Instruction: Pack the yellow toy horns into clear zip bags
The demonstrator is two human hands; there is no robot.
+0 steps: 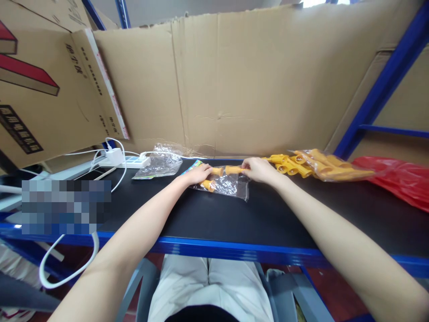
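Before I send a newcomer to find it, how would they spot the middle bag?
Face the cardboard; the black table runs below it. The middle bag lies on that, between a crumpled bag and a yellow pile. Only it lies under the left hand.

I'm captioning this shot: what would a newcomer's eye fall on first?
Probably the bright yellow pieces heaped on the right of the black tabletop, beside some glossy red plastic. Next, near the centre, the left hand at a clear bag and the right hand pinching a yellow piece.
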